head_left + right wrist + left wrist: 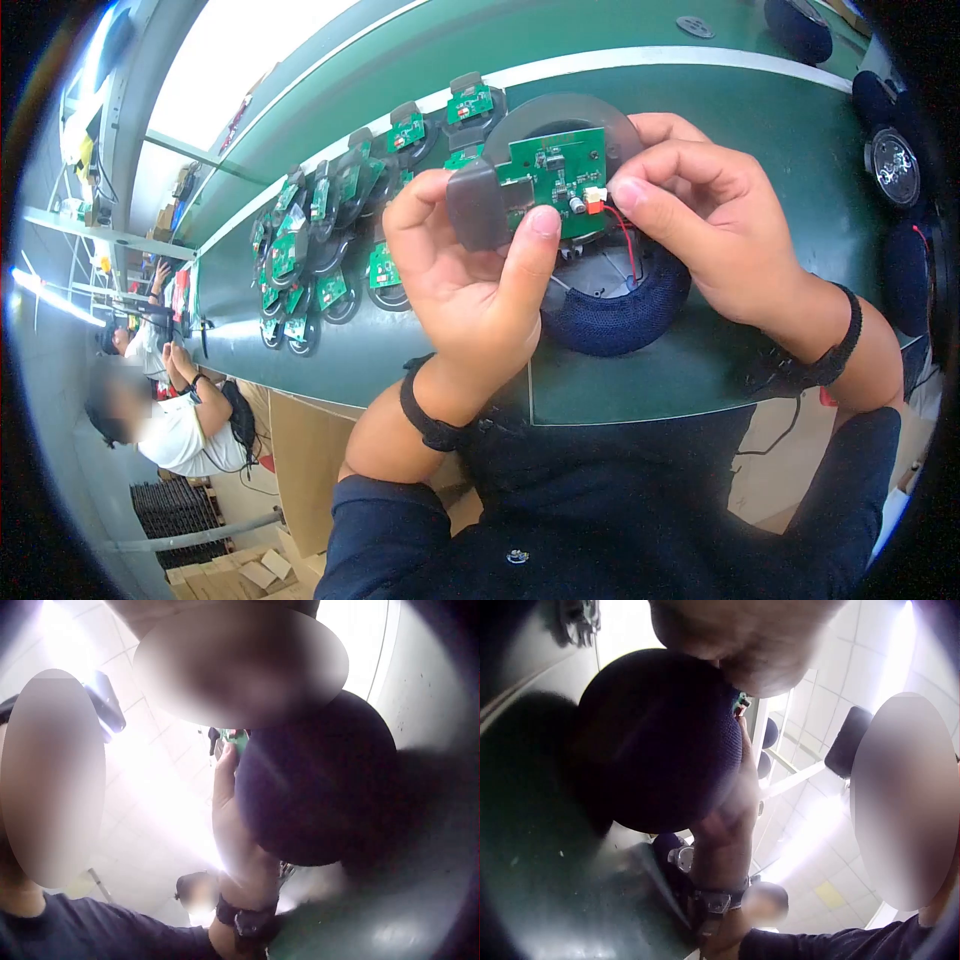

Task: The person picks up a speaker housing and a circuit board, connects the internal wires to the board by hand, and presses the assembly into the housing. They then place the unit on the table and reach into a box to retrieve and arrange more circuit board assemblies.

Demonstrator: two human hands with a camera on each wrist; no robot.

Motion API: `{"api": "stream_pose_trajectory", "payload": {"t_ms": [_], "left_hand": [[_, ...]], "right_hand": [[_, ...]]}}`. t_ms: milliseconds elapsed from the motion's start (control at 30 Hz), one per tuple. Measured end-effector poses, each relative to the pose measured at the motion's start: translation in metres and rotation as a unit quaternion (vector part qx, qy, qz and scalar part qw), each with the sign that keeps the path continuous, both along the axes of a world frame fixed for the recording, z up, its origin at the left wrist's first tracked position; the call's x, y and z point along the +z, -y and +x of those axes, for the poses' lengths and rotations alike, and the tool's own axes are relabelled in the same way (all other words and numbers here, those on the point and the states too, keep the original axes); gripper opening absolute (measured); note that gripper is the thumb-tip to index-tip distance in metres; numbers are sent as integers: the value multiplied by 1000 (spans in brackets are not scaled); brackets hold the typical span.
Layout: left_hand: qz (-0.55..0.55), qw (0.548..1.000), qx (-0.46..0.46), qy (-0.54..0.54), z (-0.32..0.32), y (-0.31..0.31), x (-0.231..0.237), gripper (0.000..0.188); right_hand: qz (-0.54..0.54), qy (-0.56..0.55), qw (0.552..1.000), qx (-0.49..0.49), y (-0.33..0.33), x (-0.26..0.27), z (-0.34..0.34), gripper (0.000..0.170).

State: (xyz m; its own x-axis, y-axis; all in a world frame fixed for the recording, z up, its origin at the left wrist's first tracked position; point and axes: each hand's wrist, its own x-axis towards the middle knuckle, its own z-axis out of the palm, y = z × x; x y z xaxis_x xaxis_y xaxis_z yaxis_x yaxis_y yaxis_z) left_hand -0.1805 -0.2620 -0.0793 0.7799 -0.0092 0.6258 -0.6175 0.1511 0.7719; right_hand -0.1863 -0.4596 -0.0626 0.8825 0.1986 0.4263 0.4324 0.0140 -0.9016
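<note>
In the head view my left hand (460,280) grips the dark grey tab (476,205) of a round translucent plastic cover, thumb in front. A green circuit board (540,160) stands upright on that cover. My right hand (735,215) pinches at the board's right edge, thumb and forefinger right at a small wire plug (596,207) with red and white parts. From the plug a red wire (631,250) runs down into an open, round speaker body (615,325) covered in navy knit fabric. Its fabric underside (660,750) fills much of both wrist views.
Several more covers with green boards (330,290) lie grouped on the green bench (690,380) to the left. Other navy speaker bodies (893,165) line the right edge. A grey perforated disc (695,27) lies at the back. Another person (190,430) sits at far left.
</note>
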Motion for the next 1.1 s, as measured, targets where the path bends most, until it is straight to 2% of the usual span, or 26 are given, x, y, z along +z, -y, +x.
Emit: {"api": "stream_pose_trajectory", "payload": {"t_ms": [67, 200, 267, 400, 533, 567, 667, 767, 833, 900, 1100], "left_hand": [[-37, 999, -35, -19, 0, 2, 2, 61], [-41, 997, -52, -31, -1, 1, 4, 60], [-62, 994, -91, -20, -1, 2, 6, 64], [-45, 994, -98, -33, -6, 2, 13, 66], [16, 998, -57, 34, -6, -2, 12, 63], [40, 996, -44, 67, -6, -3, 12, 61], [94, 991, -54, 78, -6, -9, 12, 62], [76, 995, -49, 50, -2, -7, 10, 61], [48, 997, -47, 31, 1, -3, 10, 60], [1, 998, -55, 0, 2, 1, 11, 59], [2, 998, -68, -13, 2, -1, 10, 58]], "right_hand": [[6, -2, 1000, 25, 3, 4, 1, 11], [-86, 44, 995, -21, 7, 14, 0, 8], [-124, 67, 989, -44, 8, 18, -2, 8], [-148, 61, 986, -48, 10, 23, -6, 9], [-175, 75, 980, -60, 10, 27, -10, 10], [-175, 73, 980, -61, 10, 26, -10, 10], [-143, 28, 989, -21, 12, 23, -8, 9], [-141, 31, 989, -14, 10, 19, -7, 8], [-60, -49, 997, 10, 7, 18, -6, 8], [-45, -39, 998, 3, 6, 15, -5, 9], [-46, 5, 999, -13, 7, 12, -1, 11]]}}
